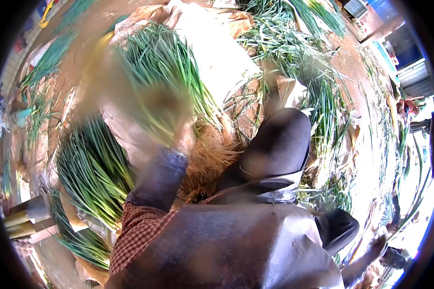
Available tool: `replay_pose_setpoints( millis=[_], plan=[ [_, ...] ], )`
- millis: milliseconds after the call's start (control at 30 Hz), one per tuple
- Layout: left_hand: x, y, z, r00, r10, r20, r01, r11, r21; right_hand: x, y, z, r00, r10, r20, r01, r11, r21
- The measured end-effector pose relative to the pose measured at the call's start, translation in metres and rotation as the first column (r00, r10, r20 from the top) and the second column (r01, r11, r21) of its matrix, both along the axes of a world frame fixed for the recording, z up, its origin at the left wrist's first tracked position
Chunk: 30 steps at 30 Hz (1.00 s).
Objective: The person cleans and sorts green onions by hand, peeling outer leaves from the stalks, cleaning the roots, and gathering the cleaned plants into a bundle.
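My left hand (184, 137) is at the lower stems of a bunch of green onions (159, 55), just above the pale, stringy roots (210, 156). The fingers seem closed round the stems, though smears on the lens blur them. A dark sleeve cover (161, 176) over a checked sleeve (142, 226) covers that arm. The green leaves point up and away from me, partly over a pale sheet (217, 43). No right hand can be made out.
More green onions (94, 168) lie left of my arm, with a smaller bunch (89, 248) below. Loose green leaves (294, 53) cover the ground at upper right. My dark-trousered knee (289, 127) and brown apron (217, 245) fill the front. Pole-like objects (24, 221) stand at lower left.
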<state>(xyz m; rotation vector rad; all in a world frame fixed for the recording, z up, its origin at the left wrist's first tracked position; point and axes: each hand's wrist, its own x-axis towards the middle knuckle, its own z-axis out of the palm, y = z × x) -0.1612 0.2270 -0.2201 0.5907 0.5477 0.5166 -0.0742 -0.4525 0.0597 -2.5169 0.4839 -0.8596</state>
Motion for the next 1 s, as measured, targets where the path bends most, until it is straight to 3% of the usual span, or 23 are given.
replay_pose_setpoints(
  millis=[67,133,233,333,400,433,467,500,533,567,600,633,667,733,767,800,833,900,933,1000],
  plan=[
    [0.000,-0.005,-0.001,0.998,-0.051,0.043,0.047,0.995,0.089,-0.035,-0.071,0.011,0.952,-0.276,-0.134,0.242,0.944,-0.224],
    [0.002,-0.004,-0.008,0.986,-0.153,0.070,0.131,0.958,0.256,-0.048,-0.097,0.017,0.912,-0.354,-0.208,0.277,0.905,-0.324],
    [0.011,-0.028,0.000,0.989,-0.119,0.085,0.096,0.966,0.239,-0.025,-0.055,0.019,0.966,-0.113,-0.234,0.049,0.963,-0.263],
    [0.014,-0.045,0.034,0.986,-0.147,0.080,0.107,0.924,0.368,0.027,0.067,0.008,0.904,0.383,-0.189,-0.390,0.921,0.002],
    [0.013,-0.046,0.049,0.967,-0.229,0.112,0.158,0.883,0.443,0.052,0.188,0.001,0.780,0.609,-0.143,-0.580,0.790,0.198],
    [0.011,-0.048,0.056,0.968,-0.222,0.121,0.147,0.885,0.442,0.059,0.237,-0.005,0.646,0.745,-0.165,-0.743,0.664,0.089],
    [0.010,-0.051,0.063,0.967,-0.241,0.081,0.169,0.848,0.503,0.064,0.285,-0.008,0.488,0.853,-0.183,-0.848,0.513,0.133],
    [0.008,-0.055,0.067,0.966,-0.254,0.037,0.191,0.807,0.560,0.070,0.327,-0.018,0.322,0.927,-0.191,-0.945,0.326,-0.014],
    [0.007,-0.060,0.070,0.972,-0.230,0.047,0.164,0.810,0.563,0.054,0.380,-0.008,0.239,0.942,-0.236,-0.944,0.282,0.170],
    [0.005,-0.063,0.075,0.973,-0.223,0.052,0.155,0.809,0.566,0.059,0.410,-0.018,0.032,0.970,-0.241,-0.991,0.062,0.116],
    [0.004,-0.066,0.082,0.965,-0.251,0.081,0.166,0.814,0.556,0.075,0.431,-0.039,-0.109,0.994,0.015,-0.523,-0.071,0.850],
    [0.003,-0.068,0.087,0.953,-0.282,0.109,0.179,0.818,0.546,0.086,0.446,-0.062,0.001,0.960,0.281,0.335,-0.265,0.904],
    [0.003,-0.071,0.089,0.950,-0.287,0.123,0.173,0.811,0.559,0.084,0.459,-0.079,0.000,0.959,0.283,0.331,-0.267,0.905],
    [0.004,-0.073,0.092,0.932,-0.342,0.120,0.203,0.768,0.607,0.070,0.490,-0.111,-0.176,0.963,0.202,-0.099,-0.222,0.970],
    [0.004,-0.075,0.094,0.913,-0.392,0.110,0.232,0.723,0.651,0.062,0.499,-0.102,-0.297,0.953,-0.064,-0.496,-0.097,0.863],
    [0.005,-0.083,0.102,0.909,-0.378,0.176,0.239,0.818,0.524,0.054,0.509,-0.093,-0.277,0.895,-0.351,-0.816,-0.025,0.578],
    [0.004,-0.087,0.109,0.911,-0.373,0.176,0.236,0.821,0.519,0.053,0.511,-0.091,-0.281,0.892,-0.355,-0.815,-0.026,0.580],
    [-0.002,-0.089,0.116,0.893,-0.388,0.228,0.380,0.922,0.079,0.050,0.516,-0.093,-0.147,0.906,-0.398,-0.826,0.109,0.553],
    [-0.002,-0.085,0.114,0.887,-0.423,0.184,0.384,0.898,0.215,0.049,0.516,-0.093,-0.159,0.923,-0.350,-0.833,0.065,0.549],
    [0.004,-0.094,0.104,0.899,-0.355,0.257,0.330,0.934,0.137,0.052,0.516,-0.096,-0.194,0.905,-0.378,-0.890,-0.001,0.455]
  ],
)
